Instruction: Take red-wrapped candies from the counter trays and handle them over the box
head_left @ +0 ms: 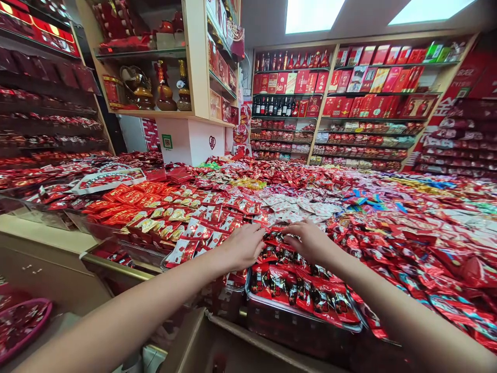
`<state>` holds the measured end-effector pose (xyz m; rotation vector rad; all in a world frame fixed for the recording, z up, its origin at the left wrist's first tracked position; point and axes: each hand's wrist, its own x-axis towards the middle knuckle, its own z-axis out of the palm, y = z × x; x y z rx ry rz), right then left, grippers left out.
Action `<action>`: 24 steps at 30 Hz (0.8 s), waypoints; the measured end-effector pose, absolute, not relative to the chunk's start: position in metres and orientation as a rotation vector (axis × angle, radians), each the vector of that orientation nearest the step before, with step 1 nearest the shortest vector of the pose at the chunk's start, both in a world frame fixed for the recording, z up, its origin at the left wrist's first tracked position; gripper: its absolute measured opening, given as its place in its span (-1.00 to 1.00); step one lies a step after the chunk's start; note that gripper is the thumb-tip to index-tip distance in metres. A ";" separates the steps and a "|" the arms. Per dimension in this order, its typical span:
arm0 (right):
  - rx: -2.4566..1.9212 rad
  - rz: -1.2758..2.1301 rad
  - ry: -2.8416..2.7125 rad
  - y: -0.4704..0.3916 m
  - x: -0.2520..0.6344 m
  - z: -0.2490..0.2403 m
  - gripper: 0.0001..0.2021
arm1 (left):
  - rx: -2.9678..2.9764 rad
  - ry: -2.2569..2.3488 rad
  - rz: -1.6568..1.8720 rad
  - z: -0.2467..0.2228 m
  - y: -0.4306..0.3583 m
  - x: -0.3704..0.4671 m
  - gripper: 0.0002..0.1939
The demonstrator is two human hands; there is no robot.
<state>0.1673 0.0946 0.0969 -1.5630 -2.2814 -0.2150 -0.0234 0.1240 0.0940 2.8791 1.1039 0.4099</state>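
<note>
Red and black candy packets (283,282) lie in rows in a clear plastic bin (303,311) at the centre front. My left hand (244,246) is over the bin's back left part, fingers bent and pointing right, close to the packets. Facing it, my right hand (306,239) reaches over the back of the same bin, its fingers curved and slightly apart above the packets. Nothing shows between the two hands except packets lying in the bin. Left of my left hand are red and white packets (198,228); behind both hands lie white packets (295,207).
An open cardboard box (240,339) stands below the bin at the front. A pink-rimmed basket (42,316) is at the lower left. Candy heaps (388,238) spread right and back. Shelves (287,96) of bottles and red boxes line the back wall; a white pillar (194,142) rises left of centre.
</note>
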 end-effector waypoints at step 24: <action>-1.509 0.662 -2.146 -0.018 0.187 0.096 -0.81 | 2.828 0.960 0.656 0.116 0.066 -0.030 -0.69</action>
